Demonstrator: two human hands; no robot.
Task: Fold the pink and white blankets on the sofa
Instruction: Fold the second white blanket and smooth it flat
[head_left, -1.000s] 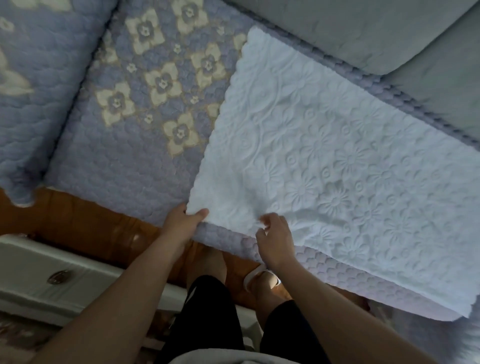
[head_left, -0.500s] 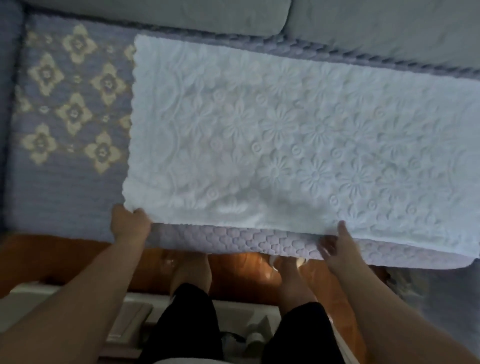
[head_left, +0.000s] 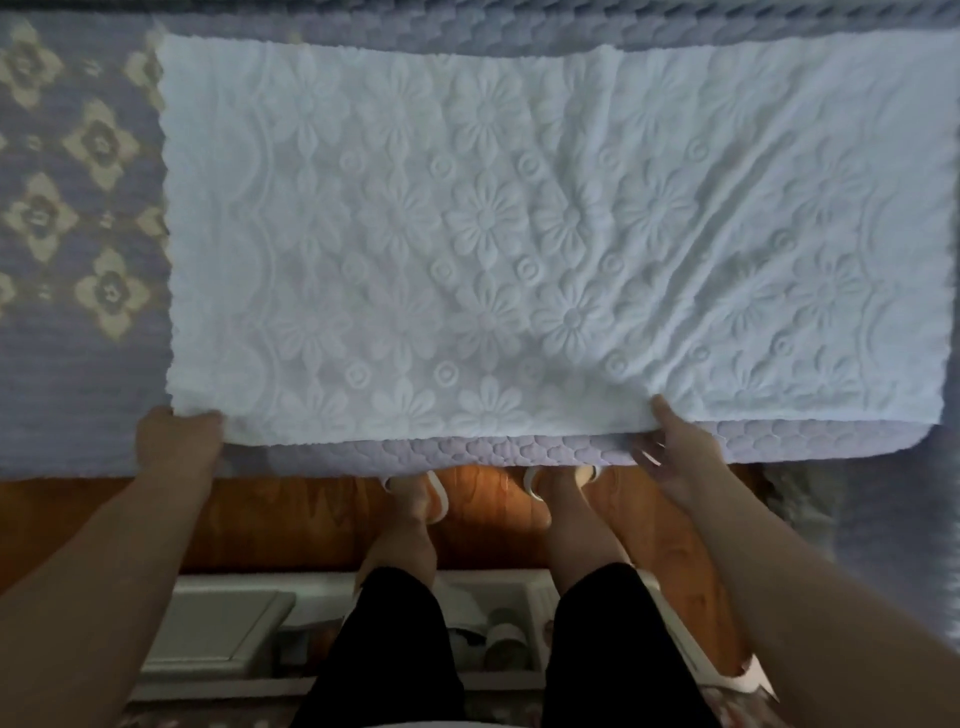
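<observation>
The white blanket (head_left: 519, 234) lies flat on the sofa (head_left: 67, 364), right in front of the person. Its long side runs left to right. Its short side runs from the near edge to the back of the sofa.

Both hands are at the near edge, far apart from each other. The left hand (head_left: 174, 441) grips the near left corner, with the fingers tucked under the cloth. The right hand (head_left: 675, 452) is more than halfway along that edge, well short of the right corner. Its thumb lies on top of the blanket. Its fingers seem to go under the edge, but that part is blurry, so it is hard to be sure.

Small wrinkles fan out from the right hand across the cloth.

The next fold will likely go across the long side, so the left hand, already at a corner, is better placed. No pink blanket can be seen here. This 1 blanket is not yet folded small.
</observation>
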